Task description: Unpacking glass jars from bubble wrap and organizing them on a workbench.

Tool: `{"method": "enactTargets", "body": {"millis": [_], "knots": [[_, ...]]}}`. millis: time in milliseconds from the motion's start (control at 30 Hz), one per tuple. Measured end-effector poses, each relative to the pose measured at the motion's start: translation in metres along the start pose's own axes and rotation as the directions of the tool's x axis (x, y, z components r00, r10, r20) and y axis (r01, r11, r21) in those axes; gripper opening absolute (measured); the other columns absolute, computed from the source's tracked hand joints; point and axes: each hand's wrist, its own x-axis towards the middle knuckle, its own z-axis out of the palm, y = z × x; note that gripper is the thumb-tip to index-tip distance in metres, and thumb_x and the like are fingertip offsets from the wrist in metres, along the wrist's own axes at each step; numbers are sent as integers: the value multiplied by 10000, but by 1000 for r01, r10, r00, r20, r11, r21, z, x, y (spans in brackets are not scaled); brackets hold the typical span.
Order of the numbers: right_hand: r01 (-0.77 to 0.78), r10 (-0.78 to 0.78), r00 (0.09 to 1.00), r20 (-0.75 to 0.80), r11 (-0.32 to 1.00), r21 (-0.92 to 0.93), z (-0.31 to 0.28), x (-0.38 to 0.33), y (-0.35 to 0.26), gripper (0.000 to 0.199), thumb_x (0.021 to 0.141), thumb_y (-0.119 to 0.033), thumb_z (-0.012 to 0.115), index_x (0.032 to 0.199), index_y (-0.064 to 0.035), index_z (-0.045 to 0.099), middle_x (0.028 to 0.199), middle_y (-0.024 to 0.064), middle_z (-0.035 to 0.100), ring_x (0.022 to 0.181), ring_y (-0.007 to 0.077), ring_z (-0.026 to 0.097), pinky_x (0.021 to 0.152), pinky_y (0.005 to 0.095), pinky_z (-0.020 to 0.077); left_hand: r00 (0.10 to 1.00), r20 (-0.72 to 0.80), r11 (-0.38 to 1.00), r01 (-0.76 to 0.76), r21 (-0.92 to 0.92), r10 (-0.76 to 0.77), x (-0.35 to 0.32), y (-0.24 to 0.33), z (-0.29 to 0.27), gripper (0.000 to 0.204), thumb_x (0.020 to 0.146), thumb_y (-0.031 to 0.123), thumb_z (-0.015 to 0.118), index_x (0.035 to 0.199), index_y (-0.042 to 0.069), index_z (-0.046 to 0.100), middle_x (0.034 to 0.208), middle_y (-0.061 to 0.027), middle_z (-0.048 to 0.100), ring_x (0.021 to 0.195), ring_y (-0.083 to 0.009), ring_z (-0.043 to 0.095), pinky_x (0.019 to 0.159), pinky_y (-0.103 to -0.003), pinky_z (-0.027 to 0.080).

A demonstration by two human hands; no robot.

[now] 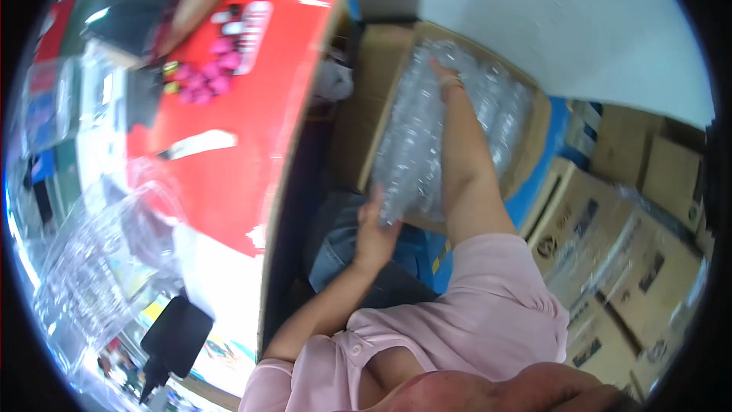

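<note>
An open cardboard box [540,145] stands ahead of me, filled with long rows of clear, shiny plastic pieces [415,130], nested like cups or lids; their exact kind is blurred. My right hand [446,76] reaches to the far end of one row, its fingers curled over the plastic and partly hidden. At the near left corner of the box, my left hand [374,233] grips the near end of a row, with fingers and thumb on either side. The plastic lies between my two hands, inside the box walls.
To the left is a red-topped table [229,206] carrying pink clustered pieces [204,80], a white-bladed tool [200,143] and a clear plastic bag [99,259]. A black paddle-shaped object [179,336] is nearer. Stacked cartons [591,244] stand at right, beside a pale wall [572,30].
</note>
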Motion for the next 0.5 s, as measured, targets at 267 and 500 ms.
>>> {"method": "enactTargets", "body": {"millis": [267, 500], "knots": [[-30, -341, 903, 260, 553, 833, -62, -11, 38, 592, 895, -464, 508, 1321, -57, 455, 1329, 79, 480, 1207, 247, 457, 1032, 364, 352, 998, -65, 1000, -23, -18, 22, -18, 17, -11, 686, 699, 9, 692, 1336, 123, 462, 1228, -184, 466, 1144, -347, 466, 972, -366, 393], [-122, -554, 770, 318, 361, 925, -178, -164, 1, 509, 896, -397, 420, 1260, -50, 500, 1273, 121, 518, 1175, 292, 473, 1011, 421, 368, 958, 22, 958, -286, 24, 286, -127, 62, -112, 627, 690, 56, 706, 1273, 80, 477, 1257, -162, 466, 1192, -340, 453, 991, -383, 393]]}}
